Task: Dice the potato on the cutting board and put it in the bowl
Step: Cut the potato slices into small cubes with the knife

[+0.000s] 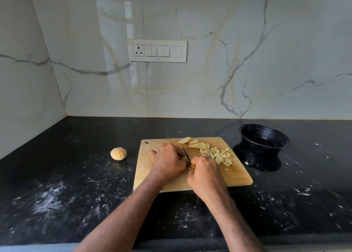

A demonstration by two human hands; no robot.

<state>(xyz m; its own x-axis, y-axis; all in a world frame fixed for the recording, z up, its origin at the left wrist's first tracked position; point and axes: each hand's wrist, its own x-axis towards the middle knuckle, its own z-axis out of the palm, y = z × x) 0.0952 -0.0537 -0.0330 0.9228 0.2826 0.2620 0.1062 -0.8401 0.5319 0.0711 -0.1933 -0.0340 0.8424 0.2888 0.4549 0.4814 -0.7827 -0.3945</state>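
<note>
A wooden cutting board (236, 175) lies on the black counter. A row of potato slices (196, 143) fans along its far edge, and a heap of small potato dice (221, 156) sits to their right. My left hand (167, 159) is curled over a piece of potato at the board's middle, which it mostly hides. My right hand (204, 170) grips the yellow handle of a knife (187, 153), whose blade points away between the two hands. The black bowl (263, 136) stands right of the board and looks empty.
Part of a whole-skinned potato (118, 153) lies on the counter left of the board. One stray dice (246, 163) lies between board and bowl. A marble wall with a switch panel (157, 50) rises behind, and a side wall closes the left.
</note>
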